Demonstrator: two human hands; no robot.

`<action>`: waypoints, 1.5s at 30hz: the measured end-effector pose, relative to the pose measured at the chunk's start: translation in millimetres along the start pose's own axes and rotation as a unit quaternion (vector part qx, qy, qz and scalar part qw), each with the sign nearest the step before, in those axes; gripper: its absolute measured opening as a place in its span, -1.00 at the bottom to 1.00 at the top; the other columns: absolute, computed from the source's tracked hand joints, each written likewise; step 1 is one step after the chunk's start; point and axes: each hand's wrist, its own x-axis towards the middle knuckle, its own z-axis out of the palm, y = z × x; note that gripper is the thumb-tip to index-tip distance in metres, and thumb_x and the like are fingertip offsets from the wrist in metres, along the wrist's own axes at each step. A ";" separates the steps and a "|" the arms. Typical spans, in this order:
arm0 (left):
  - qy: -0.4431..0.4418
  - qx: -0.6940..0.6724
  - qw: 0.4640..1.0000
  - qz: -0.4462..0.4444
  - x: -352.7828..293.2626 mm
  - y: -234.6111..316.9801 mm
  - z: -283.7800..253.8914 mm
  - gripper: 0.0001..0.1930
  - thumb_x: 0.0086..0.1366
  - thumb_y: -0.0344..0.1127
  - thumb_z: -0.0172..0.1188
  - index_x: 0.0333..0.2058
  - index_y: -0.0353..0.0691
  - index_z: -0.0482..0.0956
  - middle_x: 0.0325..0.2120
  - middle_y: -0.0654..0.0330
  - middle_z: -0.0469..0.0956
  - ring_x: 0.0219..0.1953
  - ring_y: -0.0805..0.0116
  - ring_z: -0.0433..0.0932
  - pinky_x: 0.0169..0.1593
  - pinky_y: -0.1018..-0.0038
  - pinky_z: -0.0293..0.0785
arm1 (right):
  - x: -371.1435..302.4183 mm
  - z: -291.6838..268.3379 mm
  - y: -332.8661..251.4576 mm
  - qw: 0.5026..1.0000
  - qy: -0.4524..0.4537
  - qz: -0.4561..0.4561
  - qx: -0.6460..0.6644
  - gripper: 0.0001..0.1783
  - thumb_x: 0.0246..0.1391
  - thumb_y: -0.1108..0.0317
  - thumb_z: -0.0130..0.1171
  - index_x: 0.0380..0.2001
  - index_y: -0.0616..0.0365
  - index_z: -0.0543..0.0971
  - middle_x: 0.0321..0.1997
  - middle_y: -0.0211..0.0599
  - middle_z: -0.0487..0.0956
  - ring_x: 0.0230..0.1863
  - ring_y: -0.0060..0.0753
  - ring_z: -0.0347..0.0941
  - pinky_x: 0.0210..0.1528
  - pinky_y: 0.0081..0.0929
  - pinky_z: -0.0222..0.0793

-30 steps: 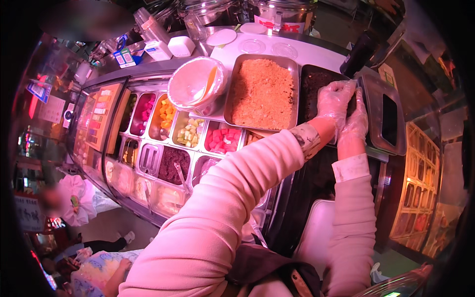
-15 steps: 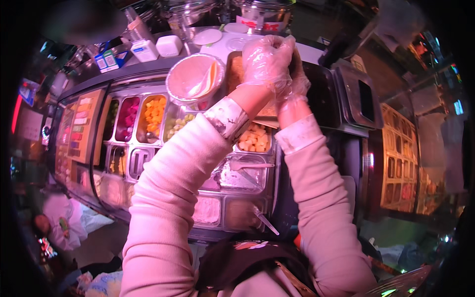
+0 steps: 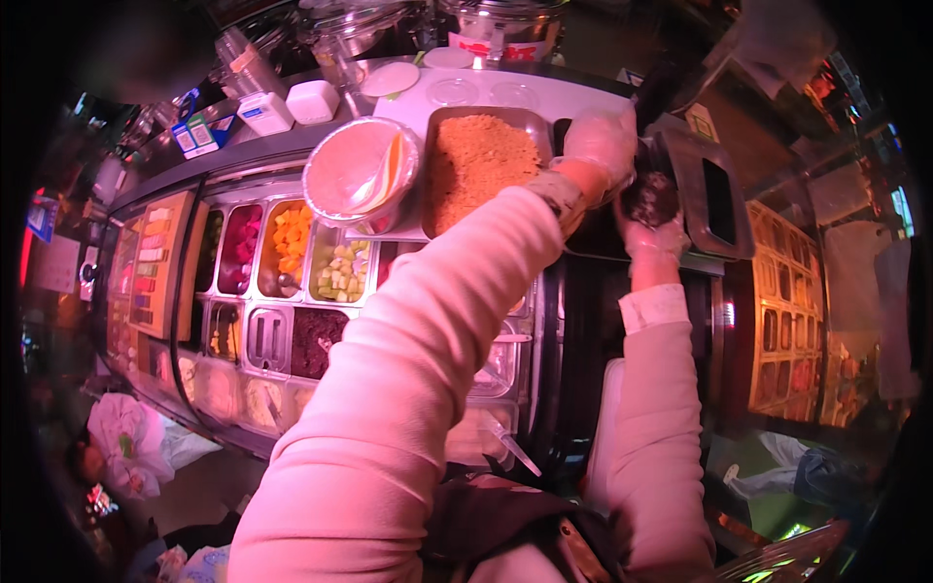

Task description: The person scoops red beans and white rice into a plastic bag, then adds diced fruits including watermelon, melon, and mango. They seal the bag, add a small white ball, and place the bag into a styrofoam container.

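Behind the crumb tray (image 3: 481, 165), both gloved hands (image 3: 627, 185) cup a dark ball (image 3: 649, 197) between them.

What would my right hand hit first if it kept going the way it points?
Probably the gloved left hand: the right hand, cupping a dark round lump, points up toward it. Depth is unclear.

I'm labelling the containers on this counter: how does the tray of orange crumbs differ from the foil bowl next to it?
The crumb tray is rectangular and dark-rimmed; the foil bowl is round and silvery. The tray is open and heaped with orange-brown crumbs; the bowl is covered by a clear lid, its contents hard to make out. The gloved left hand is beside the tray, away from the bowl. Both sit above the topping bins.
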 end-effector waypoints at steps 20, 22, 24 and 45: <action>0.008 0.485 0.803 0.345 -154.1 -59.2 -269.2 -0.72 0.37 -0.08 0.13 -0.09 -0.08 0.63 -0.16 0.00 0.62 -0.02 -0.13 0.58 0.03 0.11 0.55 | -33.7 50.7 16.7 0.997 -0.034 0.023 0.058 -0.56 0.36 0.10 -0.08 0.02 0.02 0.69 0.07 -0.26 0.72 0.14 -0.04 0.62 0.21 0.26 0.50; -0.021 0.555 0.764 0.328 -149.4 -67.3 -273.8 -0.73 0.36 -0.12 0.12 -0.09 -0.08 0.65 -0.21 0.00 0.63 -0.12 -0.14 0.61 -0.05 0.11 0.58 | -38.6 55.5 19.6 0.996 -0.045 0.044 0.065 -0.57 0.35 0.10 -0.06 0.02 0.02 0.69 0.06 -0.25 0.72 0.13 -0.01 0.61 0.21 0.27 0.50; 0.004 0.451 0.873 0.185 -141.0 -72.7 -276.2 -0.71 0.37 -0.13 0.22 -0.21 -0.24 0.73 -0.24 -0.11 0.68 -0.18 -0.18 0.66 -0.10 0.10 0.60 | -43.9 57.8 21.2 0.994 -0.054 0.058 0.074 -0.59 0.34 0.11 -0.04 0.01 0.03 0.69 0.05 -0.25 0.72 0.13 0.00 0.60 0.22 0.27 0.50; -0.217 0.408 0.880 -0.109 -86.1 -113.2 -325.2 -0.81 0.41 -0.39 0.20 -0.09 -0.27 0.70 -0.28 0.25 0.71 -0.32 0.41 0.64 -0.31 0.40 0.63 | -122.0 186.9 260.2 0.965 -0.142 0.219 0.001 -0.57 0.39 0.01 -0.02 0.11 -0.02 0.61 0.13 -0.24 0.67 0.16 0.04 0.58 0.19 0.29 0.48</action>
